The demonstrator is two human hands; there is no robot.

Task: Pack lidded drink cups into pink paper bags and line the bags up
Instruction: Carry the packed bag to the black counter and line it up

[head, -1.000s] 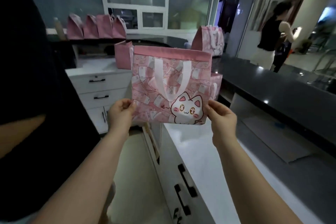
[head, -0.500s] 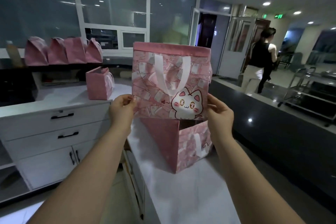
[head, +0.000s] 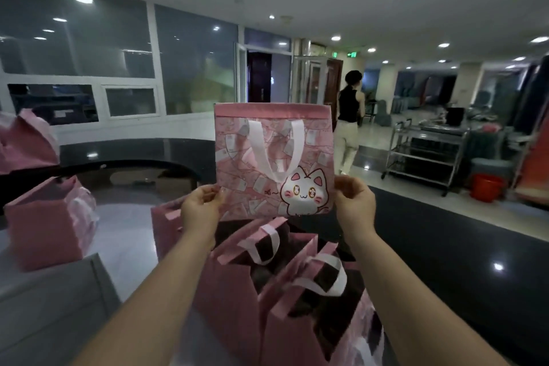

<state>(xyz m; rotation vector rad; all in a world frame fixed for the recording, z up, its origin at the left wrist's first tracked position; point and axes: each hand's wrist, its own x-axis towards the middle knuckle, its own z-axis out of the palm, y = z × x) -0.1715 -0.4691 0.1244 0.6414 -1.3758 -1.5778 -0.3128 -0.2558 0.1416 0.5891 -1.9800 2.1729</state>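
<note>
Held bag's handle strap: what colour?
White, looped against the pink printed front of the held bag, pinched at its lower corners by left hand and right hand. Head view.

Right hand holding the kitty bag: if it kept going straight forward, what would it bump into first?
Probably nothing soon. The right hand grips the flat cat bag's lower corner, and beyond it lies only the dark counter, lower down, then open floor. Depth is hard to judge.
</note>
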